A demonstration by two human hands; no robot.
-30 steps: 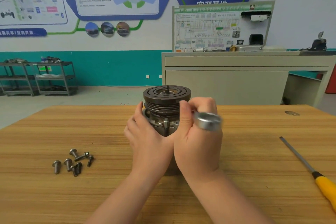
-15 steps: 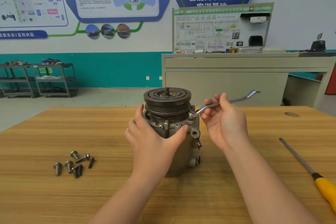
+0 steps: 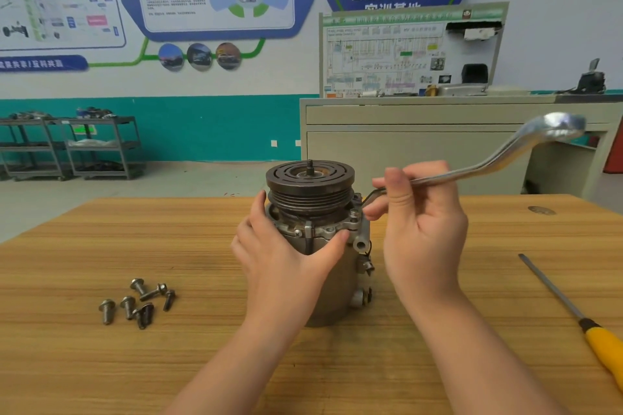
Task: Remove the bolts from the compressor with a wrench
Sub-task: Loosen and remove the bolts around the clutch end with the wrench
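The compressor stands upright mid-table, well back from the near edge of the wooden table, with bare wood on both sides. Loose bolts lie to its left, a yellow-handled screwdriver near the right edge. The left hand wraps the housing, fingers curled. The right hand pinches the wrench, whose handle rises to the far right.

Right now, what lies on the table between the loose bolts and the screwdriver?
In the head view, the compressor stands between the loose bolts and the screwdriver, with both hands at it.
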